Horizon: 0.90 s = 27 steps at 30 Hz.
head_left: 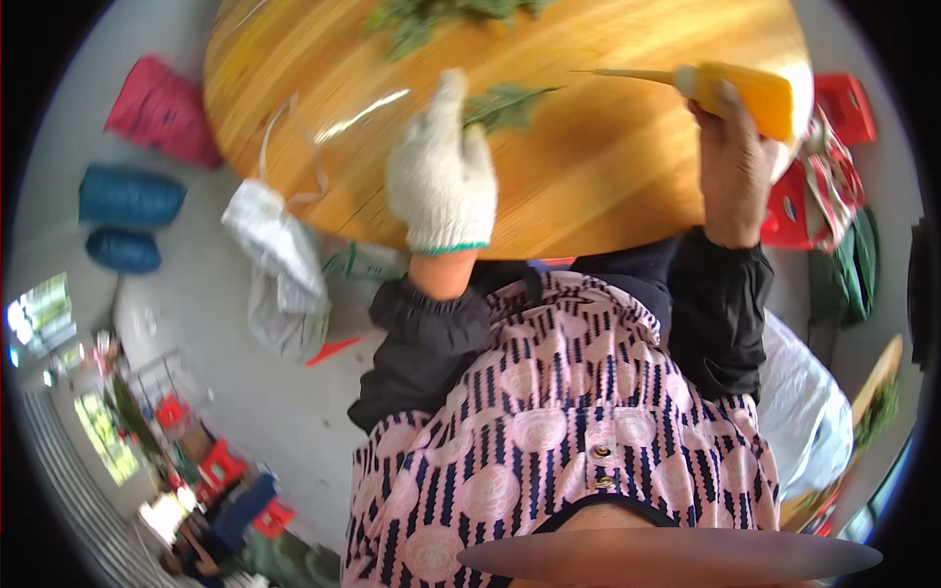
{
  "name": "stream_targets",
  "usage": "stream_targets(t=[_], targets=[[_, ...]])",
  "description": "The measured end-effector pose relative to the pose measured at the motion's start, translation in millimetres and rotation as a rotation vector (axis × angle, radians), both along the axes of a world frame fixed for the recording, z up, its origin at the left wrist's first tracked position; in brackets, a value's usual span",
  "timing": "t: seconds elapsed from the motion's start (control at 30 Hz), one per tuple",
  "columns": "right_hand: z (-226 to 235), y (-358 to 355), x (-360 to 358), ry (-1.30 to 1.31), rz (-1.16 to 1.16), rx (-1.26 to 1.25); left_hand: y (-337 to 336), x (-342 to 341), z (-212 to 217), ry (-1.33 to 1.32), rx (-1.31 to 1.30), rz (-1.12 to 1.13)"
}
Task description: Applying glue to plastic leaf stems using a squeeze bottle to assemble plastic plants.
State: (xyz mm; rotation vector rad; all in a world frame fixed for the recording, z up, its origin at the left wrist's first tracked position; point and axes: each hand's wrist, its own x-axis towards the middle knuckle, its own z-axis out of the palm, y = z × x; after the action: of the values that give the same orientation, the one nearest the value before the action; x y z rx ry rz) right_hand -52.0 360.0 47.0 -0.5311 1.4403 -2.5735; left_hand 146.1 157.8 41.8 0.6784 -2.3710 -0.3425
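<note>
My left hand, in a white knit glove with a green-edged cuff, is over the wooden table with its index finger stretched forward. A small green leafy sprig comes out between that finger and the thumb, its thin stem pointing right; the gripped end is hidden by the glove. My bare right hand is closed around a yellow squeeze bottle near the table's right side. The bottle lies tilted on its side in the air, its long thin nozzle aimed left toward the stem, with a gap between them.
More green foliage lies at the far side of the round wooden table. A white plastic bag hangs by the table's left edge. Red stools stand at right, and pink and blue bundles at left.
</note>
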Motion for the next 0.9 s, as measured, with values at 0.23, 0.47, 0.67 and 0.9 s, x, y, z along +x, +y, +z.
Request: stream_targets(t=[0.23,0.47,0.67,0.9], targets=[[-36.3,12.7,-12.0,-0.061,-0.092,0.081,0.2,71.8,37.8,0.311,0.022,0.039],[-36.4,5.6,-21.8,-0.160,-0.004,-0.055,-45.0,251.0,13.4,0.285,0.089,0.833],[-53.5,17.8,-18.7,0.241,-0.250,0.362,-121.9,300.0,-56.8,-0.066,0.193,0.673],[-36.3,13.9,-5.7,-0.211,-0.105,0.013,-92.0,121.4,50.6,0.261,-0.075,0.336]])
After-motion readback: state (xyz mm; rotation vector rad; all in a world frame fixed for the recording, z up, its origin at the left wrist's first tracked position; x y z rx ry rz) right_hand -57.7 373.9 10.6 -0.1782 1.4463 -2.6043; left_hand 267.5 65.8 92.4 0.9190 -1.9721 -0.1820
